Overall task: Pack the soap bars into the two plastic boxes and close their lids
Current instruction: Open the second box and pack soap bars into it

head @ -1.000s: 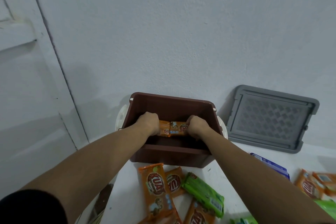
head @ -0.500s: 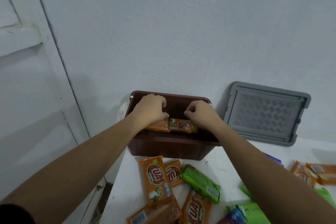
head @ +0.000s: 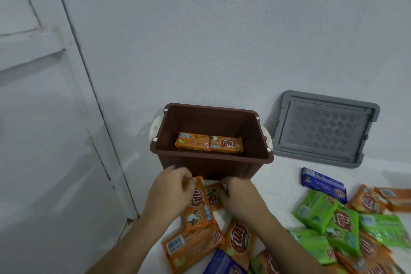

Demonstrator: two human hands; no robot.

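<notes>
An open brown plastic box (head: 213, 167) stands on the white table against the wall. Two orange soap bars (head: 209, 145) lie side by side on its floor. Just in front of the box, my left hand (head: 171, 191) pinches the top edge of an orange soap bar (head: 196, 209) lying on the table. My right hand (head: 240, 198) grips the edge of a second orange bar (head: 212, 197) beside it. More orange bars (head: 239, 240) lie nearer to me. Only one box is in view.
A grey lid (head: 322, 129) leans on the wall right of the box. A blue bar (head: 322, 183), green bars (head: 320, 211) and more orange ones are heaped at the right. The table's left edge (head: 155, 236) drops off beside a white door (head: 44, 140).
Both hands have come out of the box, leaving the two orange bars inside, and moved down to the orange bars on the table in front of it.
</notes>
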